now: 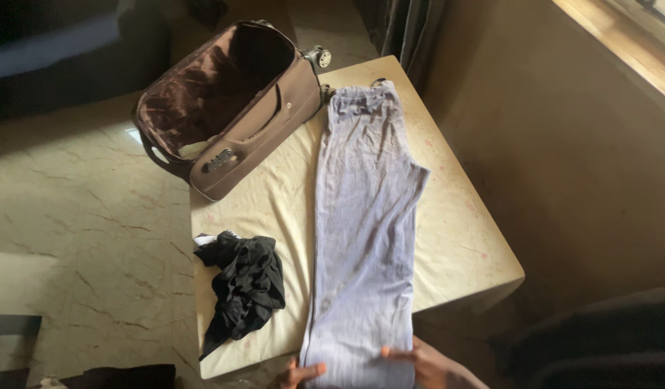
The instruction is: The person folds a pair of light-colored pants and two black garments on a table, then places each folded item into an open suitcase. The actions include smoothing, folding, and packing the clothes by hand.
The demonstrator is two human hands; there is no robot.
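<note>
On the far left is bare marble floor (80, 216). Moving right, an open brown suitcase (228, 108) lies tilted across the far left corner of the desk (462, 238), partly overhanging the edge, its dark lining exposed and the compartment looking nearly empty. Nearer the camera, a crumpled black garment (244, 284) sits on the desk's left side, one end drooping over the front edge.

Just right of that, a pair of pale lavender trousers (365, 216) is laid lengthwise down the middle of the desk — legs stacked one on the other, waistband at the far end beside the suitcase wheel, hems at the near edge. The left hand (300, 374) rests at the hem's left corner, fingers flat and spread on the cloth. The right hand (426, 364) presses the hem's right side; its grip is loose and flat too, pinching nothing that shows.

Judging from this, the cloth is being flattened or readied for a fold. To do that well, both palms should keep the hem edges aligned, sweep wrinkles away toward the waistband, and keep the side seams matched — the right edge flares near the middle and would need tucking in.
</note>
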